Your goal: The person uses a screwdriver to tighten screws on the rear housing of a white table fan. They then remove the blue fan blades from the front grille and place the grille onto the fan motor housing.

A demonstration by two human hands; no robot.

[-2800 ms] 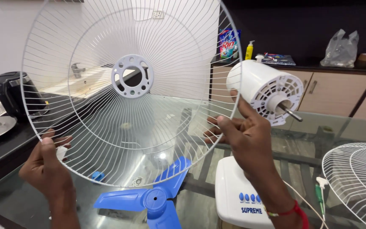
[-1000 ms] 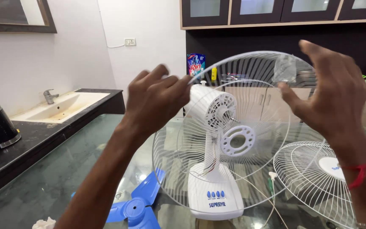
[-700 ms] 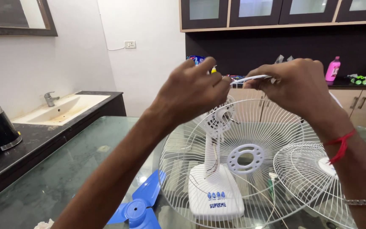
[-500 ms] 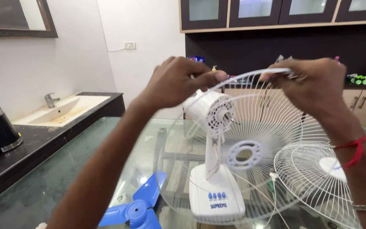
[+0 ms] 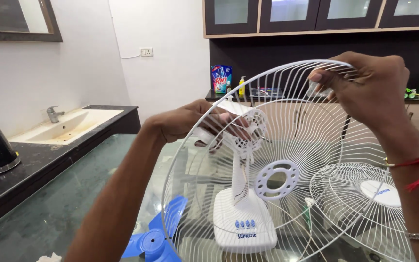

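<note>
White wire fan guard (image 5: 287, 160), round with a ring hub in the middle, held upright and tilted a bit, gripped at its rim around 9 and 1 o'clock.

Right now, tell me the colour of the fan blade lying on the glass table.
Blue; the fan blade shows in the head view, at bottom left.

two wire fan guards (image 5: 287, 145), one fan body (image 5: 242, 213), one blade (image 5: 156, 237)
</note>
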